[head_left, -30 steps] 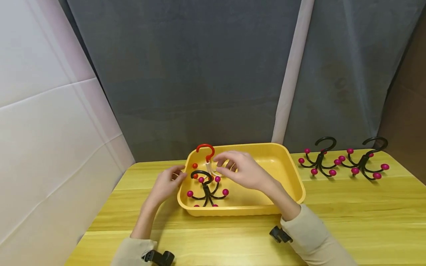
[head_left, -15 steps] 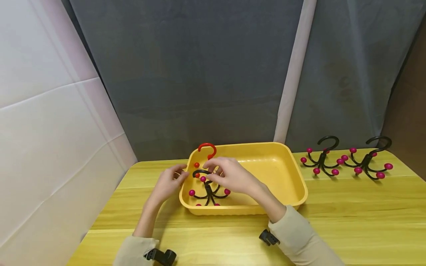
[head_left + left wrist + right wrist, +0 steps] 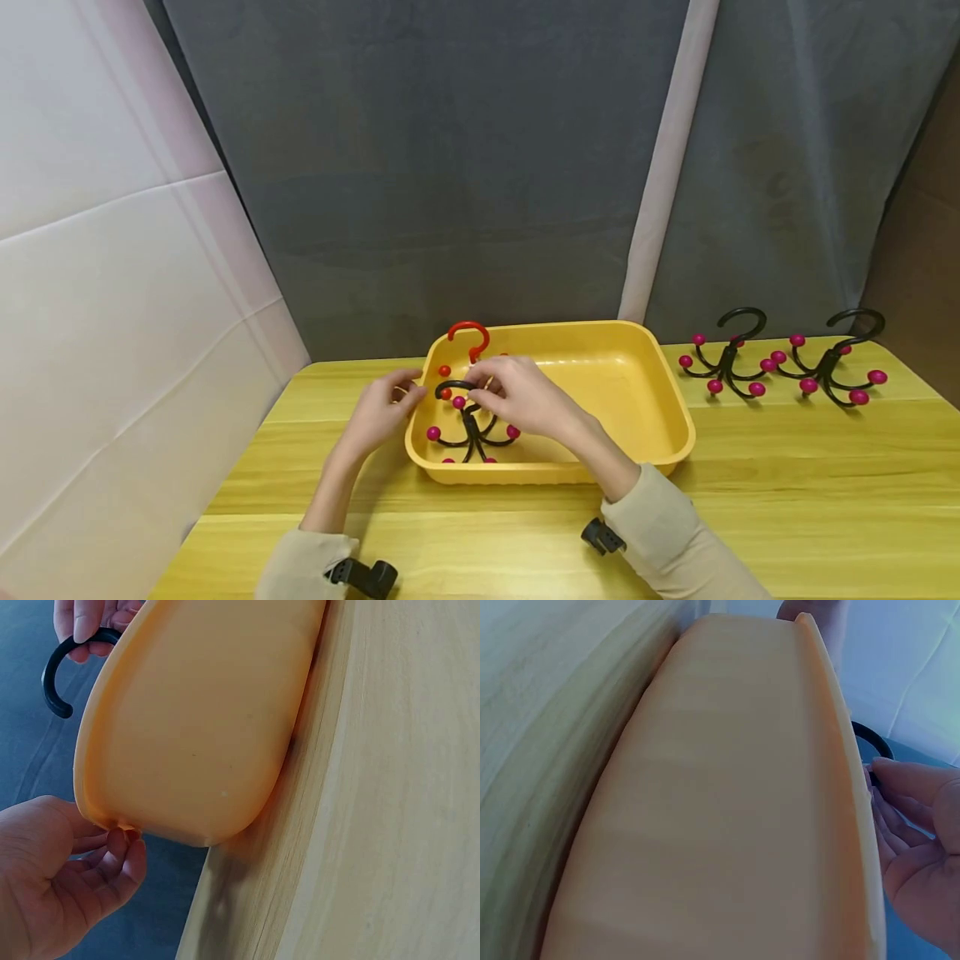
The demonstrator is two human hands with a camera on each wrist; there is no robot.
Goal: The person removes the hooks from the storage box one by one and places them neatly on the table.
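A yellow plastic tub (image 3: 570, 473) stands on the table, holding a black claw hanger (image 3: 471, 427) with magenta ball tips at its left end. My right hand (image 3: 528, 397) pinches that hanger's curved hook between thumb and fingers; the right wrist view shows the hook (image 3: 881, 740) above the rim. Behind it in the tub is a red-and-white claw hanger (image 3: 468, 325) with red ball tips, its body largely covered by my right hand. On the tub's left rim, my left hand (image 3: 377, 414) grips the edge between thumb and fingers, as the left wrist view also shows.
Two more black claw hangers with magenta tips, a nearer one (image 3: 726, 362) and a farther one (image 3: 828, 362), stand side by side right of the tub. A grey curtain (image 3: 450, 183) hangs behind the wooden table (image 3: 810, 492). White fabric (image 3: 135, 317) borders the left.
My right hand has moved left and slightly toward me, from beside the red-and-white hanger onto the black hanger's hook. The left hand stays on the tub rim.
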